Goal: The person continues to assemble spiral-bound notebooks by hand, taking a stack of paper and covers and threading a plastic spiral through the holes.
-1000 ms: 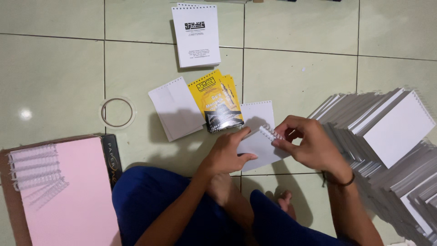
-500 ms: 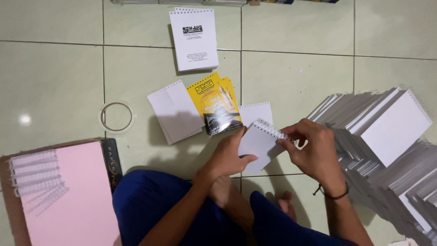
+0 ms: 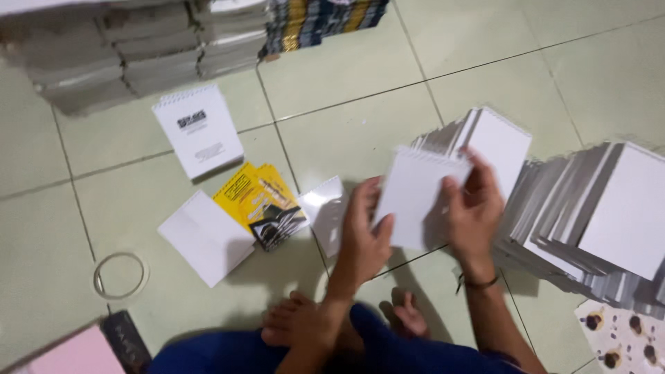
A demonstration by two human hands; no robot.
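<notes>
A white spiral-bound notepad (image 3: 413, 190) is held upright above the tiled floor by both my hands. My left hand (image 3: 364, 232) grips its lower left edge. My right hand (image 3: 472, 208) grips its right side, close to a leaning row of white notepads (image 3: 506, 142). Just left of my left hand a small white sheet (image 3: 324, 208) lies flat on the floor.
A yellow-and-black covers stack (image 3: 263, 204), a white pad (image 3: 206, 237) and a printed white notepad (image 3: 199, 130) lie on the floor at left. A tape ring (image 3: 121, 275) sits lower left. Large notepad piles (image 3: 609, 221) fill the right; more stacks (image 3: 131, 48) line the top.
The camera view has swung right and up. My hands have lifted the white notepad and carried it rightward toward the leaning row of notepads.
</notes>
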